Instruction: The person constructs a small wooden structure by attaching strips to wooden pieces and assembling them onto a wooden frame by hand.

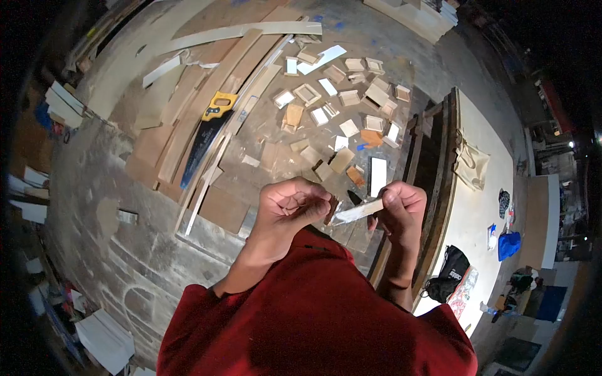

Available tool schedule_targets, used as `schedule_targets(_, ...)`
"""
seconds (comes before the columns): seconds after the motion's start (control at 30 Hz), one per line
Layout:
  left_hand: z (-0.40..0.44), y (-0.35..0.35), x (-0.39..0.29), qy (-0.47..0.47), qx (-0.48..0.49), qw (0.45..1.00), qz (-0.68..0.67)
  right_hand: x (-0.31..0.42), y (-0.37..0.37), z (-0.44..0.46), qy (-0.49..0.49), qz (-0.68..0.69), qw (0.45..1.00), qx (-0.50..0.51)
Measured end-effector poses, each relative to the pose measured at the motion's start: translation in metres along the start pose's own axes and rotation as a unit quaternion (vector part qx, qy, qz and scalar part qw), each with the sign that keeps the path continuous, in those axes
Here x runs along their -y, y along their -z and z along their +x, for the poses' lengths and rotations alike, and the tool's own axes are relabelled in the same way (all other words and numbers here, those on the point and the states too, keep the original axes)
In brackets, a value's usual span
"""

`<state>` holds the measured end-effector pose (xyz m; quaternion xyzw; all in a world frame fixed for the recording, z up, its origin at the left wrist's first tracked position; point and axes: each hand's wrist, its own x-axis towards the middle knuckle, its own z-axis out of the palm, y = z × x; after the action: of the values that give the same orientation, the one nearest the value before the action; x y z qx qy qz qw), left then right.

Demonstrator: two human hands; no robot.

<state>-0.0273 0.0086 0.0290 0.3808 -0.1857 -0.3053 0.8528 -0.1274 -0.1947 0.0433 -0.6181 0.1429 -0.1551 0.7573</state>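
Near the middle of the view, my left hand [285, 210] is closed on a small dark brown piece [332, 210], pinched between thumb and fingers. My right hand [401, 210] is closed on a narrow pale strip [359, 212] with a whitish face. The strip's left end points toward the brown piece; whether the two touch I cannot tell. Beyond my hands, several small wooden frames and blocks [307, 94] lie scattered on the floor, with a white rectangular piece [378, 177] just above my right hand.
A yellow-handled saw [219, 106] lies on long boards [188, 125] to the left. At the right stands a pale-topped table [495, 163] bearing a cloth bag [471, 164], a black bag [453, 271] and a blue item [509, 245]. Stacked panels [105, 341] are at lower left.
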Motion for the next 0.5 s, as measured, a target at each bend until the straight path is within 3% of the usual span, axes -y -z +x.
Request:
schedule_targets(0.1, -0.002, -0.007, 0.001, -0.006, -0.024, 1.0, -0.002, -0.001, 0.011, -0.004, -0.001, -0.006, 0.999, 0.053)
schedule_targets(0.5, 0.002, -0.029, 0.005, 0.021, -0.043, 0.998, 0.042, -0.009, 0.028, -0.01, 0.062, 0.04, 0.997, 0.023)
